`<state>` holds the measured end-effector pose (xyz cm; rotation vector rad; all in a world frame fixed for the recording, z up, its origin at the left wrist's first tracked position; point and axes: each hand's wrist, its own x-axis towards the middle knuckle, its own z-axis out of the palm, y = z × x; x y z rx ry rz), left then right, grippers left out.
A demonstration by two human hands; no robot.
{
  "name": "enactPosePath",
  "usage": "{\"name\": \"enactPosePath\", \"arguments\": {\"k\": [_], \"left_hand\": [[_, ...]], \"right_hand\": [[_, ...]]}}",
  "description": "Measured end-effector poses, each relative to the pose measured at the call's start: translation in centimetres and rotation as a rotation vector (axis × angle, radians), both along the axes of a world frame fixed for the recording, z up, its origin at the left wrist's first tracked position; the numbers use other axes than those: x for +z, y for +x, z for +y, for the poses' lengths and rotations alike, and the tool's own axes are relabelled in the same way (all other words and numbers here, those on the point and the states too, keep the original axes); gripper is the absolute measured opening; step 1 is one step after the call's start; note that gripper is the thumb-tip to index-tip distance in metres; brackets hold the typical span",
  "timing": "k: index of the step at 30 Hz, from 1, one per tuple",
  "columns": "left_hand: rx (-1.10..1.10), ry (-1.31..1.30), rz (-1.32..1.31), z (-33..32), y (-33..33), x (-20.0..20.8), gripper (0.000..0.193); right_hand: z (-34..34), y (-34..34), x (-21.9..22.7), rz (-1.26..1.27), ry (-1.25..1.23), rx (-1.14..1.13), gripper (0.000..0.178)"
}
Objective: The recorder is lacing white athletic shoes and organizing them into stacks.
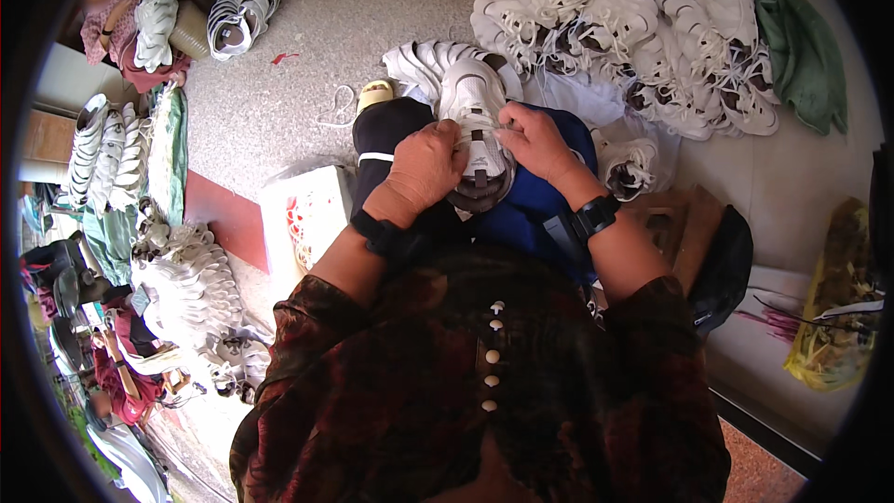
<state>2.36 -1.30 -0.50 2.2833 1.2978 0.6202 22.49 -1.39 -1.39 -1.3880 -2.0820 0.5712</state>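
Between my hands, I note the white shoe (475, 126) steadied on the lap, left hand (424, 168) clasping it, right hand (533, 138) pinching its lace area.

One white shoe (475, 121) held in two hands, left hand (424, 168) and right hand (535, 142). Two black wristbands (377, 231). Five pale buttons (491, 356) down the shirt. Large heap of white shoes (633, 28) at one o'clock, too tangled to count. One yellow bag (833, 317) at three o'clock.

I see bright, even daylight on the floor (372, 19), soft shadows, sharp centre, and heavy fisheye bending with black corners.
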Motion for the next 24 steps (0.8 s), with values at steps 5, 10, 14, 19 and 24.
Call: {"name": "enactPosePath", "arguments": {"k": [5, 10, 14, 19, 24], "left_hand": [[0.098, 0.067, 0.119, 1.0, 0.7, -1.1, 0.022], [0.115, -0.055, 0.096, 2.8, 0.6, -1.1, 0.016], [-0.003, -0.236, 0.093, 4.5, -0.4, -1.0, 0.017], [-0.029, -1.098, -0.226, 5.5, -1.1, 2.0, 0.017], [0.012, -1.21, -0.289, 5.5, -1.4, 2.5, 0.013]], "right_hand": [[0.0, -1.9, 0.0, -0.169, -0.044, -0.111, 0.018], [0.9, -1.7, -0.4, -0.12, -0.022, -0.147, 0.016], [0.5, -1.8, 0.1, -0.067, -0.021, -0.16, 0.013], [2.3, -0.5, -1.0, 0.1, -0.07, -0.036, 0.007], [1.8, -0.8, -0.5, 0.162, -0.059, -0.012, 0.005]]}}
